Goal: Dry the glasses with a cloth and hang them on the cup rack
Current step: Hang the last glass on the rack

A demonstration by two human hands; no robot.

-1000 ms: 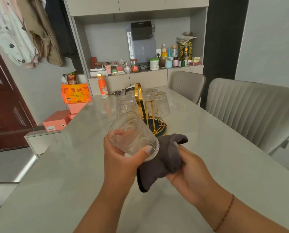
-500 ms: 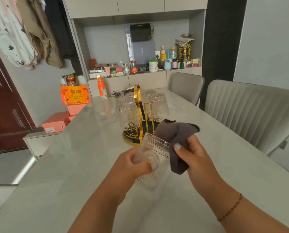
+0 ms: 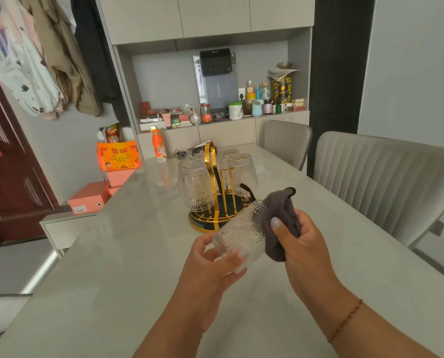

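A clear embossed glass (image 3: 244,229) lies tilted on its side above the table, its mouth toward the upper right. My left hand (image 3: 213,270) grips its base end from below. A dark grey cloth (image 3: 283,215) is pushed against the glass's mouth, and my right hand (image 3: 301,244) holds the cloth bunched, thumb on top. Just behind stands the gold cup rack (image 3: 215,192) on a dark round base, with several glasses hanging upside down, one at the left (image 3: 195,187) and one at the right (image 3: 243,173).
The pale marble table (image 3: 112,267) stretches forward. An orange bottle (image 3: 158,146) and keys sit at its far end. Two grey chairs (image 3: 386,182) stand along the right side. Orange boxes (image 3: 117,156) are stacked at the left, beyond the table edge.
The glass has been lowered and turned from base toward me to lying sideways. My right hand has brought the cloth up from below to the glass's mouth.
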